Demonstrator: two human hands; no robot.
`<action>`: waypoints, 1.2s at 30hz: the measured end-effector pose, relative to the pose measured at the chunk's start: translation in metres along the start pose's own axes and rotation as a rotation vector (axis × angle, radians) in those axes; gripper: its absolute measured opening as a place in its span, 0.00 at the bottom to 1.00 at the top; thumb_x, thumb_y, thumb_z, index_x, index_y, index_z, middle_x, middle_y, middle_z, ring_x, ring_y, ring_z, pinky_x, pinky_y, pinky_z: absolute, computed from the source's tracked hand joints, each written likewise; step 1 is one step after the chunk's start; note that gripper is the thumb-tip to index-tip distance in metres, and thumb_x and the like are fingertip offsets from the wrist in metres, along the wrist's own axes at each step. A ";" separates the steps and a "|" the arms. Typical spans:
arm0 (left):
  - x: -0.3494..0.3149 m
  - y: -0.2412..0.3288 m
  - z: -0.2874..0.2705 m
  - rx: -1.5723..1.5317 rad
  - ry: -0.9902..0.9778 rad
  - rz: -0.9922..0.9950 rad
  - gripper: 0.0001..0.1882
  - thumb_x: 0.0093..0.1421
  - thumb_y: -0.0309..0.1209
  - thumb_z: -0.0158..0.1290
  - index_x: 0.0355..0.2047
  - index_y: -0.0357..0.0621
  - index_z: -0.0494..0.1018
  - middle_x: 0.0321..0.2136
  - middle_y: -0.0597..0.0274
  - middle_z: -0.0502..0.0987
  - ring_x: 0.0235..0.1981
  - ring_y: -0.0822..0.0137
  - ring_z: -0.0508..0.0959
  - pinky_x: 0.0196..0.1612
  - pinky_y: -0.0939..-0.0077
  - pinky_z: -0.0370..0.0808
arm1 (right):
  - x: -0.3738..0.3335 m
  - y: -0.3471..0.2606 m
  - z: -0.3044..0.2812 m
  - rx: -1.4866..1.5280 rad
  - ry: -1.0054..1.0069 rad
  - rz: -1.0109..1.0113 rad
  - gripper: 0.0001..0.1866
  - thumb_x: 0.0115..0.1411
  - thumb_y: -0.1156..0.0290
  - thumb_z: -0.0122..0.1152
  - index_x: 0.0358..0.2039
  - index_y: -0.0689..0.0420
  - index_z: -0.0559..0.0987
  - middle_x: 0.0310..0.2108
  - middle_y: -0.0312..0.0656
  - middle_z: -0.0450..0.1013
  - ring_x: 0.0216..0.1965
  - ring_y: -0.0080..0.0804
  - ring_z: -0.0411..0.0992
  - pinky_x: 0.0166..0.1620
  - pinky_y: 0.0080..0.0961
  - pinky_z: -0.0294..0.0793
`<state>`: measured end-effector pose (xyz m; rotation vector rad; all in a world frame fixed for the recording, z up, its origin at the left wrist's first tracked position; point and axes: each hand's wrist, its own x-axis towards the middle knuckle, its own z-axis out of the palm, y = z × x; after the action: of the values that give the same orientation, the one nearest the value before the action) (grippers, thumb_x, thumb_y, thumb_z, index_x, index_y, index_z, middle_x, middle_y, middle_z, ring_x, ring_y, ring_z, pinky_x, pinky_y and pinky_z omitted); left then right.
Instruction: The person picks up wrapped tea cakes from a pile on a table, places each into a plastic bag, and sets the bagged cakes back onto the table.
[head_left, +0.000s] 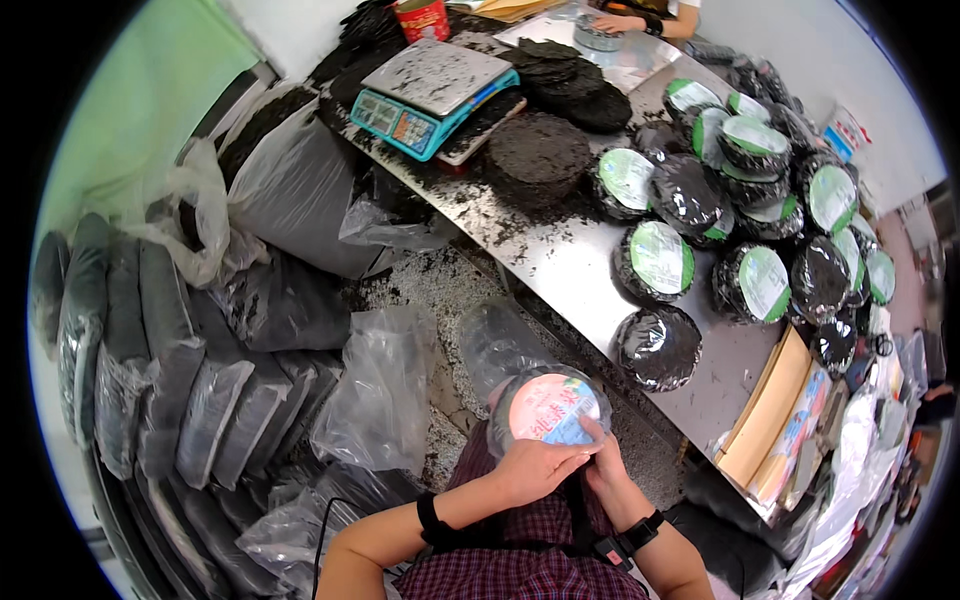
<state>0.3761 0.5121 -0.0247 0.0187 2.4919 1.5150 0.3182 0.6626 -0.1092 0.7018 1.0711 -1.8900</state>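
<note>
Bare tabletop (553,262) opens left of crowding packs (758,280).

The held pack (506,408) bears a pink label (540,402) with light blue on one side. The clothing (470,575) is dark maroon plaid, the wristbands (433,520) mostly black. Black discs (658,350) carry green-and-white stickers (658,258). The scale (425,139) is turquoise, the can (425,22) red, the cardboard (764,397) tan, and the silver table (560,265) is speckled black.
</note>
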 end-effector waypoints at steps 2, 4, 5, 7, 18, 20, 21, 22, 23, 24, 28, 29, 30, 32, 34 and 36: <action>-0.007 -0.002 0.005 -0.154 -0.001 -0.058 0.17 0.65 0.37 0.42 0.53 0.61 0.72 0.21 0.52 0.75 0.20 0.57 0.75 0.27 0.69 0.71 | 0.003 0.006 0.003 0.097 -0.050 0.049 0.25 0.56 0.66 0.62 0.52 0.63 0.67 0.47 0.46 0.69 0.44 0.37 0.71 0.47 0.33 0.73; -0.005 0.009 0.008 -0.141 0.023 -0.043 0.17 0.66 0.36 0.42 0.53 0.60 0.72 0.19 0.51 0.74 0.19 0.58 0.74 0.26 0.71 0.70 | 0.011 0.015 0.016 0.168 -0.078 0.069 0.23 0.58 0.65 0.59 0.51 0.61 0.67 0.46 0.45 0.70 0.42 0.37 0.72 0.47 0.34 0.74; -0.003 0.015 0.006 -0.240 0.058 -0.036 0.17 0.67 0.36 0.40 0.54 0.57 0.71 0.18 0.51 0.71 0.18 0.62 0.74 0.26 0.72 0.70 | 0.009 0.011 0.015 0.085 -0.090 0.082 0.22 0.60 0.62 0.56 0.51 0.59 0.68 0.45 0.43 0.70 0.42 0.34 0.71 0.45 0.33 0.74; 0.001 0.032 -0.006 -0.381 0.126 -0.071 0.17 0.67 0.36 0.40 0.54 0.55 0.70 0.16 0.55 0.71 0.18 0.67 0.73 0.26 0.74 0.69 | 0.027 0.020 -0.009 -0.014 -0.137 0.083 0.22 0.60 0.61 0.55 0.51 0.59 0.67 0.46 0.44 0.69 0.45 0.35 0.70 0.46 0.35 0.73; 0.025 0.042 0.015 -0.952 0.207 -0.017 0.19 0.69 0.33 0.37 0.54 0.35 0.67 0.56 0.56 0.68 0.57 0.63 0.67 0.62 0.72 0.57 | 0.047 0.024 -0.046 -1.000 0.367 -0.505 0.24 0.59 0.65 0.56 0.52 0.63 0.65 0.48 0.54 0.66 0.51 0.44 0.65 0.52 0.37 0.67; 0.026 0.026 0.001 -0.834 0.362 -0.069 0.19 0.69 0.33 0.37 0.54 0.35 0.67 0.51 0.56 0.71 0.52 0.65 0.70 0.58 0.72 0.62 | 0.057 0.027 -0.039 -1.435 0.544 -0.664 0.24 0.58 0.66 0.56 0.52 0.64 0.64 0.48 0.55 0.65 0.51 0.45 0.64 0.53 0.38 0.66; 0.025 0.003 0.001 -0.897 0.482 -0.105 0.20 0.69 0.34 0.37 0.54 0.35 0.67 0.48 0.57 0.72 0.47 0.66 0.72 0.55 0.71 0.66 | 0.036 0.015 -0.025 -1.375 0.365 -0.876 0.24 0.57 0.69 0.57 0.52 0.64 0.65 0.49 0.56 0.65 0.52 0.46 0.64 0.53 0.36 0.66; 0.022 -0.008 -0.009 -0.936 0.530 -0.139 0.20 0.69 0.35 0.37 0.54 0.35 0.66 0.40 0.62 0.70 0.39 0.71 0.69 0.46 0.76 0.64 | 0.012 -0.002 -0.015 -1.309 0.188 -1.062 0.23 0.56 0.71 0.57 0.52 0.63 0.66 0.51 0.56 0.64 0.52 0.47 0.65 0.53 0.35 0.66; 0.016 -0.016 -0.023 -0.967 0.544 -0.174 0.21 0.69 0.37 0.37 0.55 0.35 0.66 0.33 0.68 0.67 0.32 0.76 0.65 0.37 0.81 0.61 | -0.014 -0.023 -0.008 -1.251 0.036 -0.984 0.21 0.55 0.77 0.57 0.51 0.59 0.69 0.56 0.52 0.62 0.56 0.46 0.62 0.57 0.36 0.62; 0.011 -0.019 -0.031 -0.987 0.555 -0.203 0.22 0.69 0.38 0.36 0.56 0.34 0.65 0.25 0.73 0.64 0.24 0.81 0.61 0.28 0.86 0.59 | -0.021 -0.040 -0.010 -1.292 0.057 -1.029 0.20 0.55 0.75 0.58 0.50 0.58 0.71 0.55 0.50 0.63 0.55 0.47 0.63 0.56 0.36 0.63; 0.005 -0.009 -0.034 -0.979 0.541 -0.377 0.23 0.69 0.40 0.37 0.55 0.36 0.65 0.12 0.79 0.51 0.12 0.84 0.50 0.14 0.86 0.49 | 0.007 -0.090 -0.028 -1.391 0.278 -1.112 0.19 0.58 0.65 0.56 0.50 0.53 0.72 0.56 0.45 0.64 0.58 0.46 0.60 0.59 0.38 0.61; 0.005 -0.013 -0.028 -0.990 0.519 -0.372 0.23 0.69 0.41 0.37 0.55 0.37 0.66 0.12 0.78 0.51 0.11 0.84 0.49 0.14 0.86 0.48 | 0.018 -0.097 -0.040 -1.600 0.346 -1.117 0.21 0.59 0.60 0.54 0.53 0.50 0.70 0.58 0.44 0.61 0.60 0.44 0.57 0.61 0.42 0.55; 0.008 -0.013 -0.025 -0.985 0.510 -0.380 0.23 0.69 0.42 0.37 0.55 0.37 0.65 0.12 0.77 0.51 0.11 0.84 0.49 0.13 0.86 0.48 | 0.031 -0.104 -0.052 -1.789 0.390 -1.092 0.24 0.60 0.55 0.52 0.55 0.47 0.69 0.60 0.42 0.59 0.63 0.43 0.53 0.63 0.46 0.50; 0.013 -0.011 -0.020 -0.981 0.522 -0.395 0.24 0.69 0.43 0.37 0.55 0.38 0.65 0.11 0.77 0.51 0.11 0.83 0.49 0.13 0.85 0.48 | 0.043 -0.114 -0.090 -1.922 0.351 -1.098 0.26 0.60 0.50 0.49 0.57 0.44 0.67 0.62 0.40 0.56 0.64 0.41 0.50 0.64 0.52 0.42; 0.013 -0.012 -0.019 -0.945 0.556 -0.419 0.24 0.69 0.44 0.37 0.55 0.38 0.65 0.11 0.76 0.50 0.11 0.82 0.50 0.13 0.85 0.49 | 0.040 -0.120 -0.119 -1.974 0.396 -1.039 0.28 0.60 0.47 0.48 0.58 0.43 0.66 0.64 0.40 0.54 0.65 0.42 0.47 0.64 0.56 0.38; 0.014 -0.014 -0.012 -0.966 0.583 -0.483 0.22 0.68 0.43 0.40 0.53 0.40 0.67 0.19 0.74 0.58 0.16 0.81 0.56 0.18 0.85 0.54 | 0.019 -0.135 -0.155 -1.953 0.559 -0.902 0.29 0.59 0.45 0.49 0.59 0.43 0.66 0.64 0.40 0.54 0.66 0.43 0.47 0.64 0.59 0.36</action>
<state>0.3613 0.4965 -0.0341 -1.2071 1.5673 2.4927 0.2017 0.8300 -0.1432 -0.5828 3.0047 -0.2647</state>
